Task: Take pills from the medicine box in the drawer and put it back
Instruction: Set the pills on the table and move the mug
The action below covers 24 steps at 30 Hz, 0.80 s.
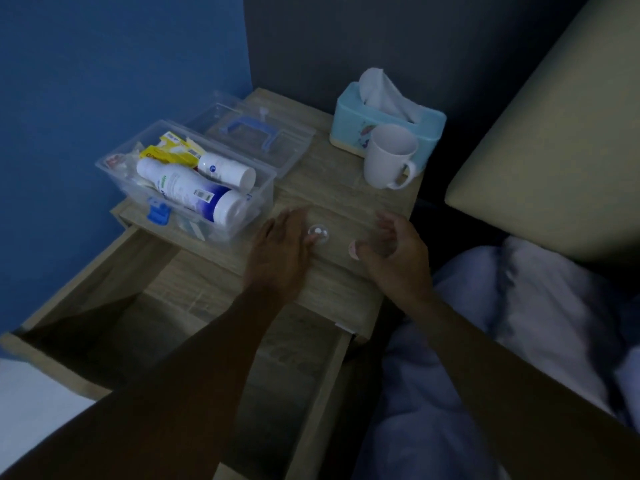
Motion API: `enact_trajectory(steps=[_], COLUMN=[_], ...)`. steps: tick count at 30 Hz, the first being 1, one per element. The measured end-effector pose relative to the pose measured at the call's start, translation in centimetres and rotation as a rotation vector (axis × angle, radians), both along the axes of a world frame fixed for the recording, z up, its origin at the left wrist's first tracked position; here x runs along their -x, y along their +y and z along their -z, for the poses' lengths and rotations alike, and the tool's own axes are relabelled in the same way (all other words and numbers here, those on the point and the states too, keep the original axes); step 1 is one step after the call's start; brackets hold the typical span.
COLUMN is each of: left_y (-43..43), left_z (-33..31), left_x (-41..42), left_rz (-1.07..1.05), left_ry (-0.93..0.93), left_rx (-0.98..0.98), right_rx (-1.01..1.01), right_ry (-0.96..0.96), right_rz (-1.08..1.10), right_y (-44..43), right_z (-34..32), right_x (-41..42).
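- Dim bedside: a wood-grain bench (346,199) against a blue wall, its drawer (114,327) pulled out.
- Left hand (280,251) lies flat, fingers spread, beside a small clear dome (318,233).
- Right hand (394,251) curls loosely around a clear pill container (377,242).
- Clear plastic medicine box (187,181) sits lidless on the bench, holding bottles.

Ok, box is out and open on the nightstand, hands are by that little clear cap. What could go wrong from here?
1. The small clear cap with a pill lies loose by the left hand; a nudge could send it into the open drawer.
2. The medicine box sits at the nightstand's front edge above the drawer, lid off; a bump might tip the bottles out.
3. The right hand seems to hold something clear; in this dim light it may slip.
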<state>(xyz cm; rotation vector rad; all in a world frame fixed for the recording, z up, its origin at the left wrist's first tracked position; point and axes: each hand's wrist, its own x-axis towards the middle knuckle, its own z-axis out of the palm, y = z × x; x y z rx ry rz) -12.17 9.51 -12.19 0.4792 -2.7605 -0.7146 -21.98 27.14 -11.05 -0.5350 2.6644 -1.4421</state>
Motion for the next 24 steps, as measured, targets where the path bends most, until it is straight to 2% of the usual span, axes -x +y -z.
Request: enact_trajectory(steps=[5, 7, 11, 18, 21, 24], left_y=[0.1, 0.5, 0.7, 0.5, 0.5, 0.4], left_z=[0.9, 0.8, 0.5, 0.4, 0.7, 1.0], left_x=[-2.9, -3.3, -3.6, -3.5, -3.5, -3.4], left_rz=[0.032, 0.005, 0.003, 0.012, 0.020, 0.020], left_ry=[-0.146, -0.152, -0.142, -0.130, -0.120, -0.117], left_rx=[0.143, 0.158, 0.171, 0.185, 0.196, 0.205], right_rx=[0.028, 0.037, 0.047, -0.207, -0.237, -0.269], right_ry=[0.080, 0.145, 0.153, 0.131, 0.075, 0.097], right_rz=[0.191, 0.249, 0.307, 0.158, 0.115, 0.115], right_y=[-1.3, -2.5, -4.8, -5.8, -6.2, -6.5], right_z=[-2.5, -3.9, -6.5, -7.6, -7.6, -7.4], right_x=[3.4, 4.6, 7.0, 11.2, 12.2, 12.3])
